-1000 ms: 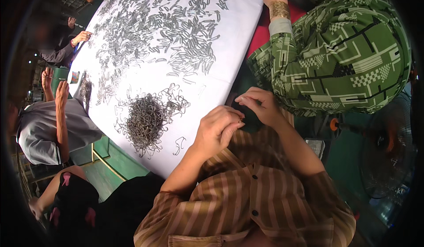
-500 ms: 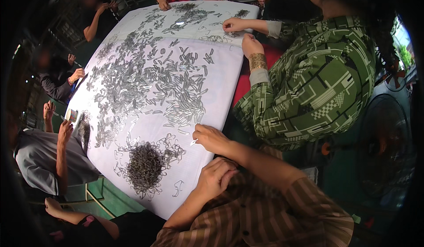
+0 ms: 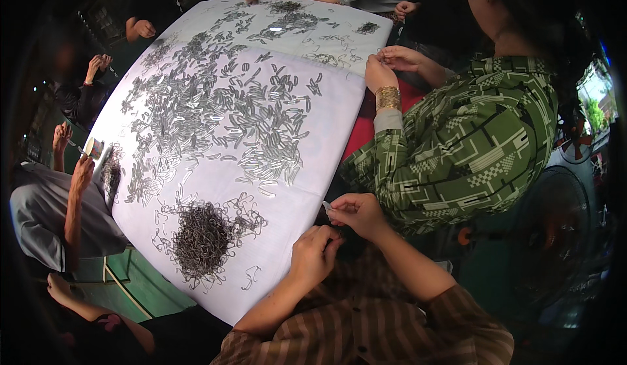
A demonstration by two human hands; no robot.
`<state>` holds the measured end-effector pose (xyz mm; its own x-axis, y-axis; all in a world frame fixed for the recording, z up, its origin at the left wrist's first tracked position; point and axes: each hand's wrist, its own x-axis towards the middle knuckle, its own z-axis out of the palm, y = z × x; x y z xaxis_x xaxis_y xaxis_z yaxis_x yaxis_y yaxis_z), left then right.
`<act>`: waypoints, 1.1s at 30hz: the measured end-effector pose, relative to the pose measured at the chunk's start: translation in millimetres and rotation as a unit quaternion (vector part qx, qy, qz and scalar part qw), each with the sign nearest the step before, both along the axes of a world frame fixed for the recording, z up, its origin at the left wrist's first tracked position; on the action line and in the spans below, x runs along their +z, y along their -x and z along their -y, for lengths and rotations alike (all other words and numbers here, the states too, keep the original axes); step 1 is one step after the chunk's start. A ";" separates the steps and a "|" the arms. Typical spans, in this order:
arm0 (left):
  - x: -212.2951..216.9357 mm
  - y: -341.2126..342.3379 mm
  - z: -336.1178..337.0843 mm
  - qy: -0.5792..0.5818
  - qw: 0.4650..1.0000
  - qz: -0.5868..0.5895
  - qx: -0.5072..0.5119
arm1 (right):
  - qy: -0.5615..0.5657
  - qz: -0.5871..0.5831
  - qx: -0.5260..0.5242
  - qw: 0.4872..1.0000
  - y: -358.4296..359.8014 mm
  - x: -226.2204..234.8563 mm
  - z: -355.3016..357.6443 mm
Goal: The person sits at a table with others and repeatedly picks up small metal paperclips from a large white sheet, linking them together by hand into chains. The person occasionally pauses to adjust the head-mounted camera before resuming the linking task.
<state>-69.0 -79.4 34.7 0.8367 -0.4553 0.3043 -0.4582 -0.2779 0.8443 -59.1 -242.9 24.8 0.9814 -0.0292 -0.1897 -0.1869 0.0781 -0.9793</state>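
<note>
Tiny piece [image 3: 326, 205] in right hand [image 3: 358, 213]

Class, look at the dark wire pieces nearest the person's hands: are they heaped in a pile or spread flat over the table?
Heaped: the wire pieces form one dense dark mound, with a few loose strays around its edge.

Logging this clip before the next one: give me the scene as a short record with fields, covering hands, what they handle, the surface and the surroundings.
left hand: curled at the table edge, fingers bent inward
right hand: pinching a small pale piece
hands: close together, tips nearly meeting
surface: white table
nearest pile: tangled dark wire clips
farther: scattered grey pieces
neighbour: person in a green patterned sleeve
</note>
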 end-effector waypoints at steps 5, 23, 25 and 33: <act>-5.7 0.0 5.1 -0.025 1.000 0.001 0.016 | 0.120 0.033 -0.041 0.991 25.9 5.8 2.9; -17.8 2.7 5.0 0.023 0.997 -0.065 0.029 | 0.150 0.084 -0.040 0.984 33.8 4.7 3.4; -17.1 2.8 4.9 0.017 0.996 -0.081 0.029 | 0.168 0.086 -0.042 0.981 34.0 2.4 3.7; -17.2 3.2 4.1 0.017 0.989 -0.145 0.024 | 0.190 0.103 -0.060 0.974 36.8 -1.0 1.4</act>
